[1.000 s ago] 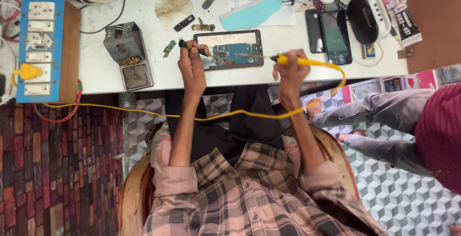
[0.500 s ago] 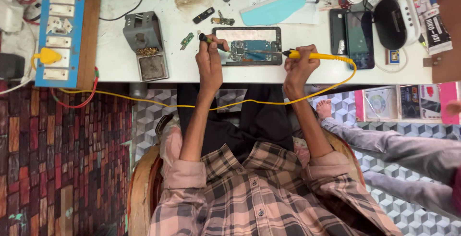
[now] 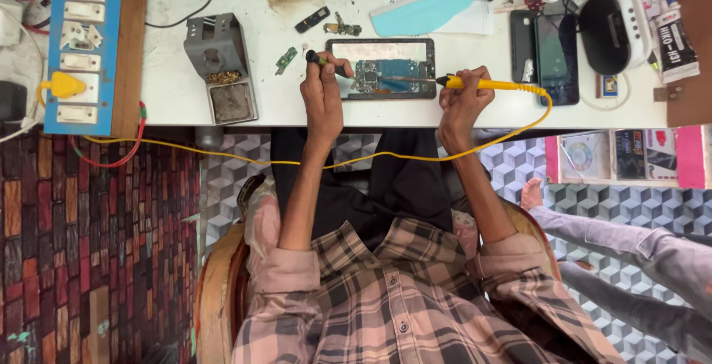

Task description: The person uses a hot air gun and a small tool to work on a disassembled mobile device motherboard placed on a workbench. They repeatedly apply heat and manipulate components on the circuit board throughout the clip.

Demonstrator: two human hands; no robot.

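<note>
Two hands work over an opened phone (image 3: pixel 380 68) lying on the white table (image 3: pixel 475 108), near its front edge. Right hand (image 3: pixel 461 101), fingers curled tight around a yellow soldering iron (image 3: pixel 489 84), tip on the exposed circuit board. Left hand (image 3: pixel 323 93) pinches a dark-handled tool (image 3: pixel 320 60). Left of it, a grey iron stand (image 3: pixel 221 64); farther left, a blue socket board (image 3: pixel 80 45).

We cannot make out the parts on the opened phone's board (image 3: pixel 382 75), which are too small to tell. Our right hand (image 3: pixel 461 104) hides part of the yellow soldering iron (image 3: pixel 486 84), and the seated neighbour's legs (image 3: pixel 630 260) run off the right edge.
</note>
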